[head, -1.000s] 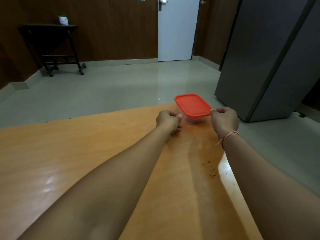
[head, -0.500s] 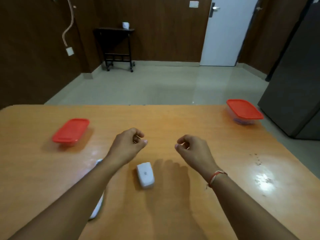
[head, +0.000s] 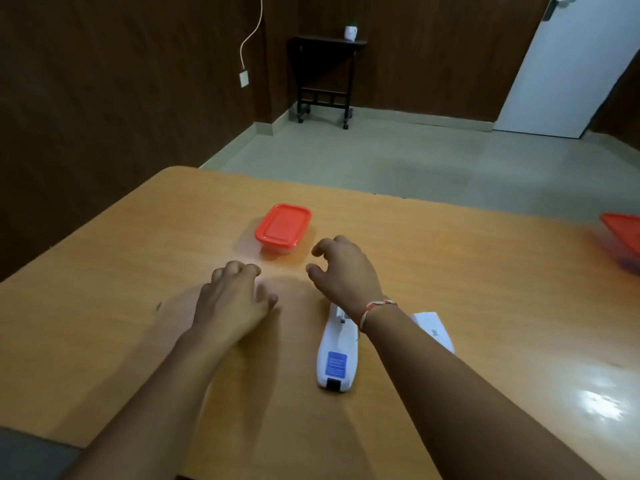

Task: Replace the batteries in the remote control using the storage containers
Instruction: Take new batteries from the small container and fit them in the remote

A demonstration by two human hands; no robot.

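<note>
- The orange wood-grain counter fills the lower part of the view, with a bright glare patch near its right edge.
- A white door stands at the upper right of the room, set in dark brown wall panelling above a pale green floor.
- A dark side table on casters stands against the far wall, with a small white cup on top.
- The right hand hovers over the middle of the counter, palm down, fingers loosely curled and spread, holding nothing; a red and white thread band circles its wrist.
- The left hand is just beside it, palm down and low over the counter, fingers bent and apart, also empty.
- The white remote control lies back-up on the counter beneath the right wrist, a blue label on its near half; its far end, where the compartment looks uncovered, is partly hidden by the wrist.
- A clear storage container with a red lid sits closed on the counter just beyond both hands, touching neither.
- A second red-lidded container is cut off by the right edge, well apart from the first.
- A flat white battery cover lies to the right of the remote control, partly hidden behind the right forearm.
</note>
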